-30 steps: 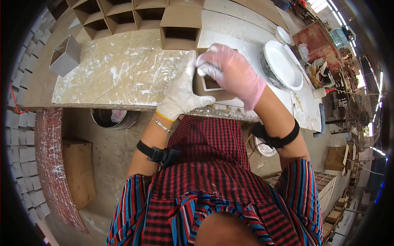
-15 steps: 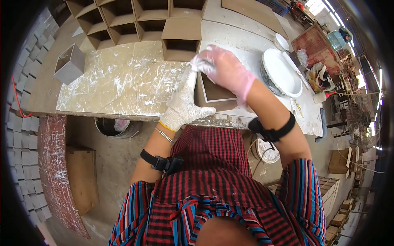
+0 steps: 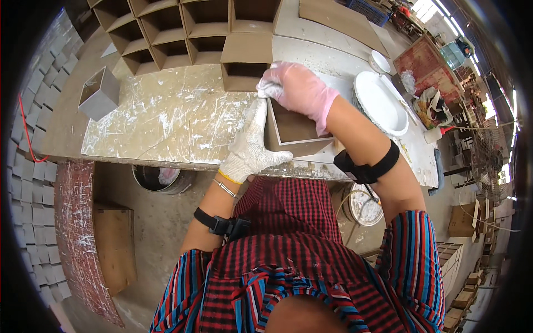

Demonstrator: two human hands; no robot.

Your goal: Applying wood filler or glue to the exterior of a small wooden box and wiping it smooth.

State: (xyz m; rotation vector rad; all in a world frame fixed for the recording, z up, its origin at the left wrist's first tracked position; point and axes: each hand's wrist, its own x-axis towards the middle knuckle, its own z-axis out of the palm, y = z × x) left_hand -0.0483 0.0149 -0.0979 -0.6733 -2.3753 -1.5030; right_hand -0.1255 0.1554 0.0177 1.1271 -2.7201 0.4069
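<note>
A brown square box point(image 3: 294, 129), open on top, sits at the near edge of the table point(image 3: 166, 119), steadied by the left hand point(image 3: 251, 145) in a white knit glove, fingers wrapped around its left wall and near corner. The right hand point(image 3: 300, 89), pink-gloved, presses a whitish cloth point(image 3: 268, 89) closed in its fingers onto the far-left corner. Behind stand more boxes point(image 3: 189, 33); a white plate point(image 3: 380, 102) lies to the right, a grey box point(image 3: 99, 93) to the left.
</note>
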